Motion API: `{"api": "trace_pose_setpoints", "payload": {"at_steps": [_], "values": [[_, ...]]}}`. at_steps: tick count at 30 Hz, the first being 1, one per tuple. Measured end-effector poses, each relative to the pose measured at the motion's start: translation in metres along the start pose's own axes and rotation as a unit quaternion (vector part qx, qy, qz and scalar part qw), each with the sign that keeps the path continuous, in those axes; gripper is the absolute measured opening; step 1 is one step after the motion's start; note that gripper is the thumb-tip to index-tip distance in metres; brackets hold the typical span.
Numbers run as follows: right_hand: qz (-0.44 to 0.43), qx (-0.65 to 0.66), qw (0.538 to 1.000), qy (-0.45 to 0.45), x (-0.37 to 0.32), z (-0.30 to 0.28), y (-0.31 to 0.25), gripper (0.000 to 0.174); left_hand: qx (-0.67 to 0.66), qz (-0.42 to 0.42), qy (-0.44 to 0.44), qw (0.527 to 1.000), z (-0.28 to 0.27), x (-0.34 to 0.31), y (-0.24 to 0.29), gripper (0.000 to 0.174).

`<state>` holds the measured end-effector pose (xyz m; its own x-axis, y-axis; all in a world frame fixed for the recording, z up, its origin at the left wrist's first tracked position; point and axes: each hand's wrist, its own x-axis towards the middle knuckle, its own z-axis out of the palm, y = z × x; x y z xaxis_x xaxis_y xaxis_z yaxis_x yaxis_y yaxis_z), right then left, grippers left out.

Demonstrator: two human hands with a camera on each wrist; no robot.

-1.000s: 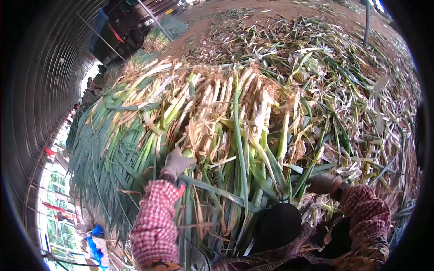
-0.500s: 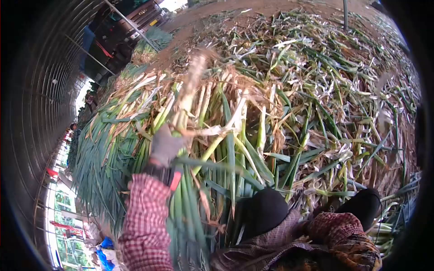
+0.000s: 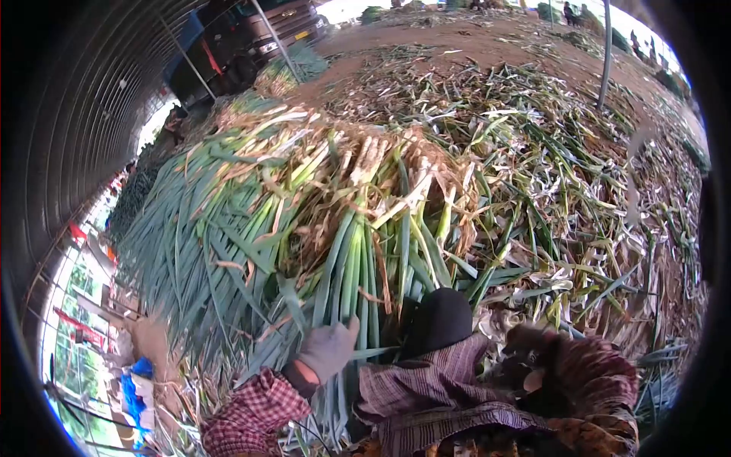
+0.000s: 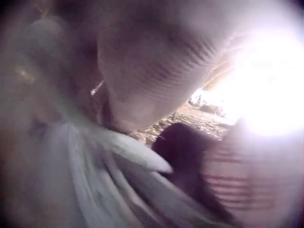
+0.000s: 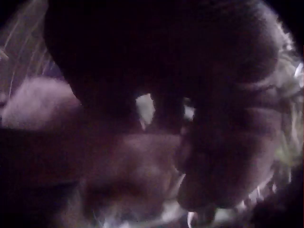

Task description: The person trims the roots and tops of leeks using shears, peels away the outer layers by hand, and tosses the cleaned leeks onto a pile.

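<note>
In the head view my left hand (image 3: 327, 353), in a grey glove, grips the green leaves (image 3: 352, 278) of a few long onions low in front of me. Their pale stalks (image 3: 369, 160) point away, roots at the far end. Close up in the left wrist view, leaves (image 4: 133, 151) come out below the curled gloved fingers (image 4: 152, 80). My right hand (image 3: 531, 349) is beside my knee, dark and partly in shadow. The right wrist view shows its dark fingers (image 5: 223, 161) bent; whether they hold anything cannot be told.
A thick layer of onions (image 3: 205, 221) spreads to the left. Loose leaves and peelings (image 3: 563, 206) cover the ground on the right. My dark knee (image 3: 442, 316) is between the hands. Metal poles (image 3: 607, 57) and a truck (image 3: 285, 23) stand farther back.
My left hand has drawn back toward me from among the onions, and the stalks lifted earlier now lie lower. My right hand has come in beside the knee.
</note>
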<state>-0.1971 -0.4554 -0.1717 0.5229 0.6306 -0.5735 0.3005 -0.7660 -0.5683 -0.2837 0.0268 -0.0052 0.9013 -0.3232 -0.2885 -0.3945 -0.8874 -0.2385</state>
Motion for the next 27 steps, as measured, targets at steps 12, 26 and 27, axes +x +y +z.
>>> {"api": "trace_pose_setpoints", "payload": {"at_steps": [12,26,27], "values": [[0.039,-0.177,0.734,0.655,-0.199,-0.212,-0.004,0.011,-0.428,0.274,0.515,0.691,-0.201,0.088,0.138,0.033],[-0.197,-0.017,0.857,0.476,-0.17,-0.008,-0.185,0.037,-0.847,0.156,0.114,0.496,-0.091,0.111,0.205,0.033],[-0.22,0.036,0.869,0.441,-0.169,-0.022,-0.191,0.039,-0.799,0.142,0.174,0.558,-0.082,0.105,0.198,0.029]]}}
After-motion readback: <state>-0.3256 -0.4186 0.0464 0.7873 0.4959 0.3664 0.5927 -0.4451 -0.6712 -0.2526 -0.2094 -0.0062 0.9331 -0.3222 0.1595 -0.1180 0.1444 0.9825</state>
